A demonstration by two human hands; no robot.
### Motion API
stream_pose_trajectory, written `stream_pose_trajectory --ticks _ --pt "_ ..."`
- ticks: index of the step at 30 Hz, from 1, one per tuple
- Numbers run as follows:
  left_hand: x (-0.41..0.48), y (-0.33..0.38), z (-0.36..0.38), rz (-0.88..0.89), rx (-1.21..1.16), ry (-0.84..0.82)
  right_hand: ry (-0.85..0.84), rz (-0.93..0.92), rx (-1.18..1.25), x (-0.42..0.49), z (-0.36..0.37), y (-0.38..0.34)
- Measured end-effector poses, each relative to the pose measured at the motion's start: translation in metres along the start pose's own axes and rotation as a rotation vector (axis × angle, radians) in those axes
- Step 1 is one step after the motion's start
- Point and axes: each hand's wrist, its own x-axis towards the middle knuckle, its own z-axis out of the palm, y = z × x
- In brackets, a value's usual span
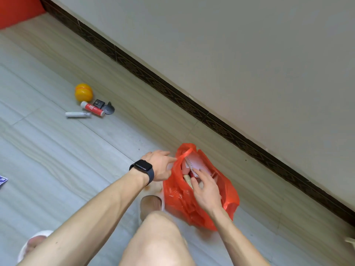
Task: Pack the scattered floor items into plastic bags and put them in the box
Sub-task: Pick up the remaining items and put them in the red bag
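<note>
Your bare knee (pixel 159 237) is closest, and the red bag (pixel 176 192) sits just beyond it on the floor (pixel 76 160), near the dark skirting (pixel 192 106). Your right hand (pixel 206 191) reaches into the bag's mouth, its loose, fairly straight fingers touching a spiral notepad (pixel 196 162) inside. Your left hand (pixel 159 166), with a watch (pixel 143 167) on the wrist, stretches straight fingers to the bag's left rim. Far left, close together, lie a yellow ball (pixel 84 92), a red tube (pixel 92 108), a white tube (pixel 77 114) and a grey suction cup (pixel 108 109).
</note>
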Motion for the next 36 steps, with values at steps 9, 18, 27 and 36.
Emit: stream_pose_trajectory --ticks 9,18,27,36 --pt "-0.099 -0.068 -0.090 -0.327 0.157 0.088 0.003 -0.540 -0.162 -0.005 -0.035 -0.129" --pt "-0.234 -0.191 -0.118 -0.682 0.082 0.248 -0.065 -0.917 -0.310 0.002 -0.018 -0.282" --pt "-0.234 -0.284 -0.058 -0.813 -0.094 0.227 -0.264 -0.941 -0.626 0.055 0.052 -0.340" --pt "-0.101 -0.348 0.005 -0.691 -0.196 0.126 -0.634 -0.661 -0.960 0.174 0.159 -0.328"
